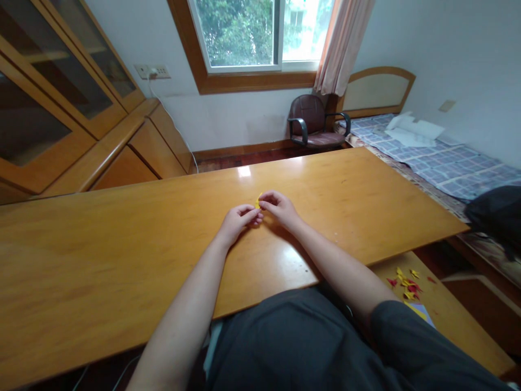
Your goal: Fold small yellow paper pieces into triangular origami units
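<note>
A small piece of yellow folded paper (257, 204) is pinched between my two hands, just above the wooden table (122, 239). My left hand (241, 220) is closed on its lower end, thumb against fingers. From the right, my right hand (279, 207) grips its upper part with thumb and fingertips. A thin yellow tip sticks up between the hands; my fingers cover much of the rest. On a lower wooden surface to the right lies a pile of small yellow and red folded paper figures (409, 285), which look like paper cranes.
Beside the pile are yellow and pale sheets of paper (421, 312). A brown armchair (313, 122) stands beyond the table's far edge. A bed (448, 157) with a black bag (496, 217) is at right; a glass-doored cabinet (65, 103) stands at left.
</note>
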A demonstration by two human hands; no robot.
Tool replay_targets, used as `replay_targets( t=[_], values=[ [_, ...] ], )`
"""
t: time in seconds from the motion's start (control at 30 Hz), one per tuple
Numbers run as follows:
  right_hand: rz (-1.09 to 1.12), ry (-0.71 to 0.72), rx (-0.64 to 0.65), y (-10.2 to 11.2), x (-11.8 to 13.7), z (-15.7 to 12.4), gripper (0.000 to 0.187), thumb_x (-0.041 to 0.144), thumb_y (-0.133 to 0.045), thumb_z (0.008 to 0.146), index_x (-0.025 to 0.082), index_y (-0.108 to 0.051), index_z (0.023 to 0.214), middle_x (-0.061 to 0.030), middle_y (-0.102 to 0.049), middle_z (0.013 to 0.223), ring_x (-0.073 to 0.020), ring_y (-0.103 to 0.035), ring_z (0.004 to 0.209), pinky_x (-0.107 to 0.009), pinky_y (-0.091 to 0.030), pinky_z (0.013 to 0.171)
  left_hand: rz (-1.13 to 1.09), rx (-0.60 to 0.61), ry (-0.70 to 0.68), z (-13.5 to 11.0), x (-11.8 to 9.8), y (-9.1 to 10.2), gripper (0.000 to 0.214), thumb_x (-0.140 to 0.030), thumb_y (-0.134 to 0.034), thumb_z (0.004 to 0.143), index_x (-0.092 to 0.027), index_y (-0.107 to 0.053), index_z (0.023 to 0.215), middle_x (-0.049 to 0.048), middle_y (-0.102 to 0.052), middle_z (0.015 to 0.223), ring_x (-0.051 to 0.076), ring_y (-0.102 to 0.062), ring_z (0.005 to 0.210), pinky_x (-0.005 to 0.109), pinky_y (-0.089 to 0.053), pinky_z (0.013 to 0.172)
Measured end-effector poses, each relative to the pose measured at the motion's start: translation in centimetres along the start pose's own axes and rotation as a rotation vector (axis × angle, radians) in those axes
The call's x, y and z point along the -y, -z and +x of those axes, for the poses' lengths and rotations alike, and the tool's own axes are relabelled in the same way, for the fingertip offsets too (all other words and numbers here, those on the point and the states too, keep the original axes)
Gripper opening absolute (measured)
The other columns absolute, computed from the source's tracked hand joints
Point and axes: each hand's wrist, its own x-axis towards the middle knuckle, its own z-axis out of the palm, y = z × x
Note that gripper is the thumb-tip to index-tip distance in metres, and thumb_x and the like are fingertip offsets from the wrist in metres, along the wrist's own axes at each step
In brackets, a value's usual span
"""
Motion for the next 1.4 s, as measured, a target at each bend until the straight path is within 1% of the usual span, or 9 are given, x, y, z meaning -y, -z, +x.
replay_targets(
  t=[0.23,0.5,0.63,0.77,0.83,0.93,1.03,1.2,1.4],
  values=[
    [-0.020,0.014,0.011,-0.12,0.12,-0.20,0.021,0.034,-0.072,0.072,0.020,-0.066,0.086,-0.0005,-0.067,0.083,-0.0150,-0.062,0.080,-0.031,-0.049,0.081,0.007,-0.012,0.009,0.22,0.37,0.16,0.035,-0.048,-0.079,0.068,-0.015,-0.071,0.079,0.0082,-0.074,0.078,0.017,-0.068,0.068,0.031,-0.055,0.068],
    [-0.047,0.027,-0.005,-0.16,-0.35,-0.06,0.020,0.034,-0.070,0.074,0.020,-0.066,0.087,-0.0005,-0.067,0.085,-0.0151,-0.061,0.081,-0.032,-0.049,0.081,-0.019,-0.029,0.018,0.20,0.11,-0.06,0.034,-0.046,-0.080,0.067,-0.014,-0.070,0.076,0.0085,-0.074,0.077,0.017,-0.068,0.067,0.031,-0.055,0.069],
    [0.031,0.003,0.004,-0.26,-0.18,0.06,0.024,0.035,-0.073,0.072,0.020,-0.064,0.088,-0.0001,-0.066,0.083,-0.0147,-0.061,0.078,-0.032,-0.049,0.080,-0.039,-0.050,0.017,0.20,-0.08,-0.14,0.035,-0.046,-0.080,0.066,-0.013,-0.070,0.075,0.0091,-0.074,0.076,0.017,-0.068,0.065,0.032,-0.055,0.068],
    [0.173,-0.043,0.042,-0.17,-0.15,0.20,0.034,0.034,-0.076,0.069,0.021,-0.062,0.096,-0.0003,-0.067,0.085,-0.0149,-0.062,0.080,-0.032,-0.050,0.080,-0.075,-0.072,0.009,0.29,-0.15,-0.01,0.035,-0.045,-0.080,0.067,-0.013,-0.070,0.075,0.0089,-0.073,0.076,0.017,-0.067,0.064,0.031,-0.055,0.067],
    [0.203,-0.067,0.060,-0.14,-0.29,0.23,0.037,0.032,-0.077,0.067,0.021,-0.060,0.098,-0.0001,-0.067,0.083,-0.0147,-0.063,0.079,-0.031,-0.050,0.078,-0.088,-0.074,0.016,0.32,-0.13,0.05,0.034,-0.045,-0.079,0.067,-0.013,-0.070,0.075,0.0085,-0.073,0.075,0.016,-0.067,0.063,0.030,-0.054,0.066],
    [0.200,-0.087,0.061,-0.16,-0.44,0.18,0.038,0.029,-0.079,0.065,0.020,-0.059,0.096,0.0009,-0.067,0.080,-0.0135,-0.063,0.077,-0.029,-0.049,0.078,-0.084,-0.061,0.038,0.32,-0.08,0.05,0.033,-0.043,-0.079,0.067,-0.013,-0.070,0.075,0.0081,-0.073,0.074,0.015,-0.066,0.063,0.028,-0.054,0.065],
    [0.190,-0.102,0.048,-0.19,-0.34,0.07,0.038,0.028,-0.078,0.065,0.019,-0.059,0.096,0.0021,-0.066,0.078,-0.0125,-0.062,0.074,-0.028,-0.048,0.077,-0.066,-0.048,0.052,0.31,-0.06,0.00,0.034,-0.043,-0.079,0.067,-0.012,-0.070,0.076,0.0091,-0.073,0.076,0.016,-0.067,0.064,0.029,-0.054,0.066],
    [0.207,-0.124,0.031,-0.25,-0.15,-0.03,0.038,0.029,-0.079,0.064,0.019,-0.058,0.094,0.0032,-0.066,0.075,-0.0117,-0.062,0.071,-0.028,-0.048,0.075,-0.062,-0.034,0.052,0.28,-0.10,-0.02,0.035,-0.044,-0.080,0.066,-0.012,-0.070,0.077,0.0096,-0.074,0.077,0.017,-0.067,0.066,0.030,-0.054,0.068],
    [0.222,-0.157,0.026,-0.20,-0.52,0.10,0.039,0.030,-0.082,0.062,0.019,-0.058,0.091,0.0028,-0.067,0.075,-0.0115,-0.061,0.067,-0.028,-0.048,0.072,-0.075,-0.031,0.055,0.35,-0.10,-0.07,0.037,-0.045,-0.079,0.067,-0.011,-0.068,0.078,0.0092,-0.073,0.078,0.015,-0.067,0.065,0.027,-0.053,0.065]
  ],
)
